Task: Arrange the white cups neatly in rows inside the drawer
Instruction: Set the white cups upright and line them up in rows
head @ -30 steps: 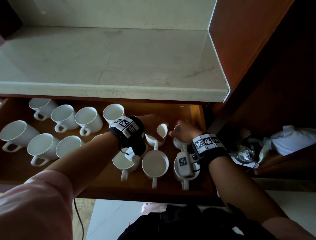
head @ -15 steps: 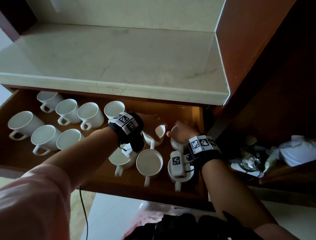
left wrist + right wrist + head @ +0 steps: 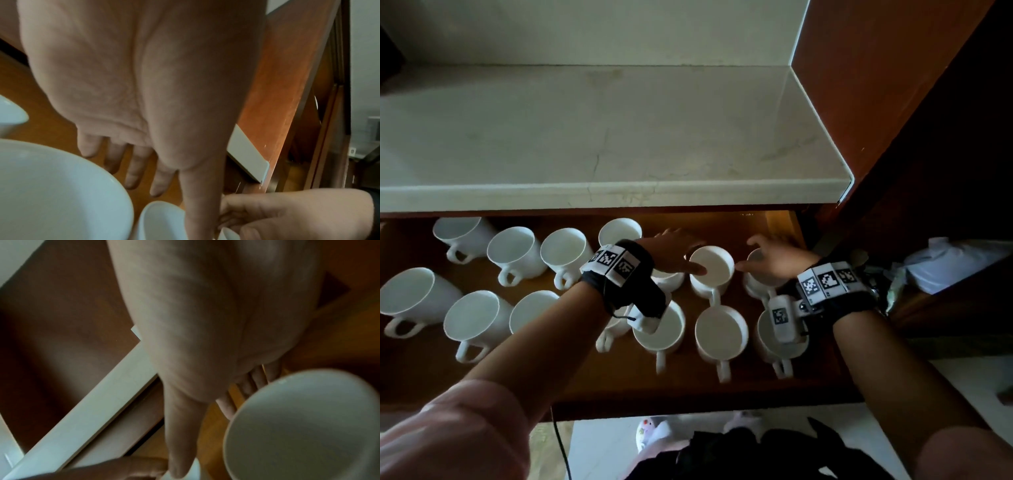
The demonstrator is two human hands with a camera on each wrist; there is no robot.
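Observation:
Many white cups stand in an open wooden drawer [image 3: 688, 399]. My left hand [image 3: 688, 253] [image 3: 172, 203] reaches to the rear row. Its fingers [image 3: 133, 170] are straight over the drawer floor, and its thumb rests on the left rim of an upright middle cup [image 3: 714, 267] [image 3: 160, 224]. My right hand [image 3: 756, 255] [image 3: 207, 434] lies over the rear right cup [image 3: 756, 282] [image 3: 308, 434]. The right hand's fingers hang behind that cup's far side, and its thumb stretches left to the middle cup. Three cups [image 3: 720, 335] with handles toward me make the front right row.
Several more cups [image 3: 515, 250] stand loosely in two rows on the left, one [image 3: 407, 294] near the left edge. A pale stone counter [image 3: 602, 137] overhangs the drawer's back. A dark wooden cabinet side [image 3: 893, 102] stands on the right, and cluttered items [image 3: 945, 263] lie beyond it.
The middle rear cup was tilted in my left hand; it now stands upright with its handle toward me. My left fingers have straightened off it. My right hand has loosened over the right cup.

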